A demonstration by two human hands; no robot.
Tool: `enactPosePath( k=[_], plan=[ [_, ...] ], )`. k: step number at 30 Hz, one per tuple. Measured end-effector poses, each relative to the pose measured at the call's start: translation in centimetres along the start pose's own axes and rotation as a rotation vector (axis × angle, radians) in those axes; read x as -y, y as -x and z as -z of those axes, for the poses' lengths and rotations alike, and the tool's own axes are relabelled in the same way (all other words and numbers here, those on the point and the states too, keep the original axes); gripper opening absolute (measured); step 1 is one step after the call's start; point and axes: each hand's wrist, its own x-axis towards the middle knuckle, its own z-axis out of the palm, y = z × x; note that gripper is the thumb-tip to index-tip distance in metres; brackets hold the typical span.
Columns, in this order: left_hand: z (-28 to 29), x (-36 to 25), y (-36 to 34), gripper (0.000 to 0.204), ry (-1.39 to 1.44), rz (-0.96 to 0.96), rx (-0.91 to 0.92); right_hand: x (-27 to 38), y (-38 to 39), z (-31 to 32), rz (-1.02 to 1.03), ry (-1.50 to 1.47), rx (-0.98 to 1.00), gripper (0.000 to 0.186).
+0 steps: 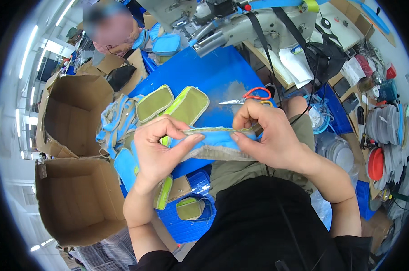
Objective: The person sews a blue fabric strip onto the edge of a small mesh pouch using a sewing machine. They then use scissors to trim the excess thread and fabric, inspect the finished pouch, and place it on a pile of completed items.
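Fabric (219,139) spanned the space between left hand (161,147) and right hand (268,134), both pinched tight on its edge; green pouches (188,106) and red-handled scissors (243,98) lay just beyond the grip.

Tube lights (28,52) glow in rows along the left edge — long white strips — against a pale ceiling (49,28). A pale wall (401,49) rises at the upper right, beyond a white-topped table (344,34); a blue table (234,67) stands mid-view.
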Motion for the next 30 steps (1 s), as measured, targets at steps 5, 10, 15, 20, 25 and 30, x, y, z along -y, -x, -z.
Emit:
enactPosePath(
  k=[5,10,15,20,25,30],
  plan=[
    [2.1,-1.1,-2.7,0.030,0.038,0.053,0.165,1.1,-1.1,1.3,-0.230,-0.192,0.307,0.026],
    [3.5,1.1,-7.4,0.035,0.169,0.191,0.363,0.1,-3.9,1.1,-0.476,-0.485,0.421,0.029],
    [4.2,5.2,-13.1,0.037,0.288,0.225,0.500,-2.8,-7.3,0.2,-0.582,-0.772,0.333,0.029],
    [4.3,9.4,-19.2,0.024,0.461,0.332,0.592,-5.6,-11.1,-0.5,-0.659,-0.922,0.203,0.031],
    [4.8,13.2,-22.9,0.039,0.261,0.319,0.609,-6.9,-13.9,-0.4,-0.694,-1.004,0.129,0.031],
    [4.3,13.9,-24.8,0.054,-0.031,0.298,0.515,-7.5,-15.3,-0.3,-0.690,-1.035,0.057,0.032]
  ],
)
